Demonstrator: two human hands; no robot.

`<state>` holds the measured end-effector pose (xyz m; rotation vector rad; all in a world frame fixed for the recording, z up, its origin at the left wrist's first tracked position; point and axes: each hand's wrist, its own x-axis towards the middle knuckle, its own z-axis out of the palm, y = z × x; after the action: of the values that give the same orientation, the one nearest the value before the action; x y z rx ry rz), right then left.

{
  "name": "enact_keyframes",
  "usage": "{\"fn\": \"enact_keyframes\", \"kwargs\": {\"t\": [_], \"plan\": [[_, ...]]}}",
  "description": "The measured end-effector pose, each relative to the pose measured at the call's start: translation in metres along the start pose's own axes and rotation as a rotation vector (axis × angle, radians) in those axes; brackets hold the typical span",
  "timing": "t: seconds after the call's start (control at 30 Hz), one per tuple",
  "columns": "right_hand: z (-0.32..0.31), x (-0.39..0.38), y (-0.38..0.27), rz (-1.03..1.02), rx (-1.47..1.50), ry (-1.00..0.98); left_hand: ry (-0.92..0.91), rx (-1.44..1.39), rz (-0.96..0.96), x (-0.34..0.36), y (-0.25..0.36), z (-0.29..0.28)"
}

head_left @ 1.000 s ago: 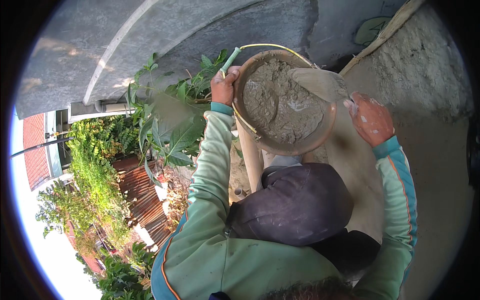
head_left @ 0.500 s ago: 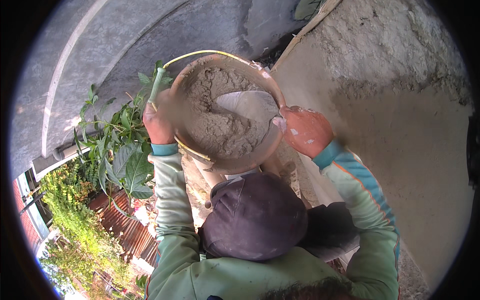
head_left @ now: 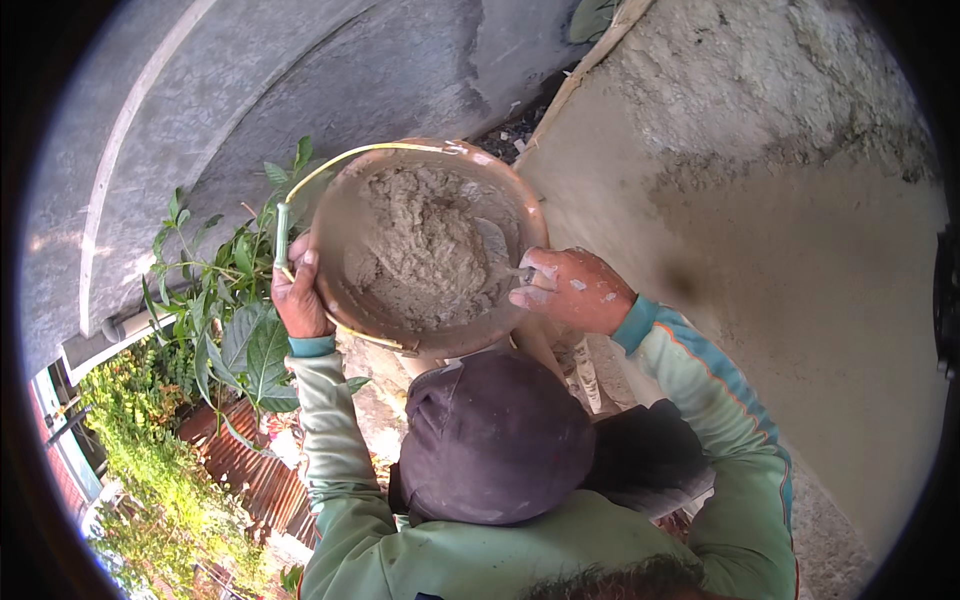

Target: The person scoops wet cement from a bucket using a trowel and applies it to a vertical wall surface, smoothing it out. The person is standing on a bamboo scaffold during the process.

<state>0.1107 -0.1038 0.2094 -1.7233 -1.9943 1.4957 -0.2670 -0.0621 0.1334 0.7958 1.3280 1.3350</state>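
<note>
Mortar-filled pan (head_left: 430,250) steadied at its rim by my left hand (head_left: 297,297), my right hand (head_left: 572,290) gripping a trowel (head_left: 497,250) best drawn shallow to avoid spilling.

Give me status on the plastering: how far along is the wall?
Done: the lower wall looks smooth and coated. In hand: the left hand grips the rim of the bucket, which holds plenty of grey mortar; the right hand works a tool, mostly hidden, at the mortar's edge. Left: the rough upper band of the wall looks uncoated, so the job seems partway through.
</note>
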Motion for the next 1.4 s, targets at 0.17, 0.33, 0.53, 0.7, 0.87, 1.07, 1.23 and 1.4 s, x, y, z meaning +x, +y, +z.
{"fn": "enact_keyframes", "kwargs": {"t": [0.17, 0.33, 0.53, 0.7, 0.87, 1.07, 1.23, 1.4], "plan": [[-0.024, -0.033, 0.031, 0.023, 0.286, -0.114, 0.057, -0.087, 0.016, 0.000, -0.017, -0.024], [-0.064, -0.051, 0.114, 0.211, 0.815, -0.199, 0.100, -0.094, 0.039, 0.002, -0.018, -0.018], [-0.145, -0.041, 0.257, 0.498, 0.813, 0.370, 0.122, -0.006, 0.058, 0.009, -0.028, -0.016], [-0.164, -0.071, 0.217, 0.364, 0.512, 0.672, 0.184, 0.124, 0.106, 0.006, -0.022, -0.023], [-0.108, -0.044, 0.273, 0.517, 0.206, 0.569, 0.129, 0.035, 0.083, 0.007, -0.024, -0.014], [-0.115, 0.076, 0.357, 0.618, -0.172, 0.544, 0.145, 0.160, 0.107, 0.010, -0.023, -0.017], [-0.081, 0.063, 0.404, 0.722, -0.461, 0.599, 0.144, 0.184, 0.115, 0.009, -0.031, -0.030], [-0.044, -0.013, 0.403, 0.943, -0.389, 0.575, 0.161, 0.161, 0.090, 0.008, -0.030, -0.037]]}}
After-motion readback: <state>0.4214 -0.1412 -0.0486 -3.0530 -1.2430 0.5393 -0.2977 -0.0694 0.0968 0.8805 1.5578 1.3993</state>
